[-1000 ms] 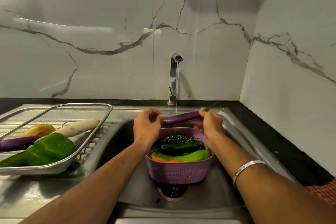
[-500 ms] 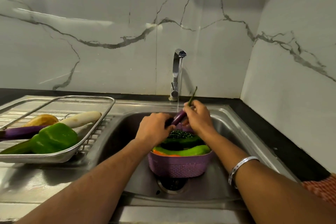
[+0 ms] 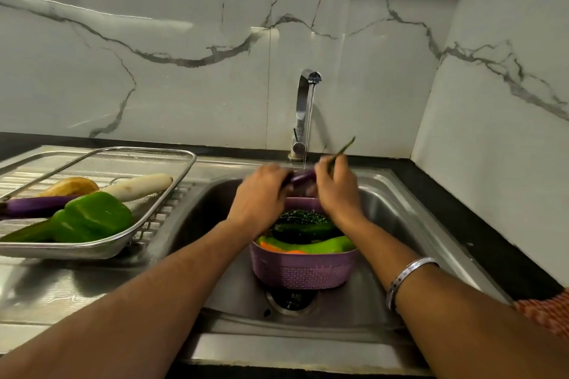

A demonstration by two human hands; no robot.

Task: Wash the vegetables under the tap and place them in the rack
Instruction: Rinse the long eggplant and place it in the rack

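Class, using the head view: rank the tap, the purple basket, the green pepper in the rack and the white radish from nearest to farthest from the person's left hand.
1. Purple basket: just below and right of the left hand, in the sink.
2. Tap: behind the hand, at the wall.
3. White radish: to the left, in the rack.
4. Green pepper: left too, slightly farther; close to the radish's rank.

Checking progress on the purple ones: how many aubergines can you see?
2: one aubergine lies in the rack; another is held under the tap by both hands. The basket may hide more.
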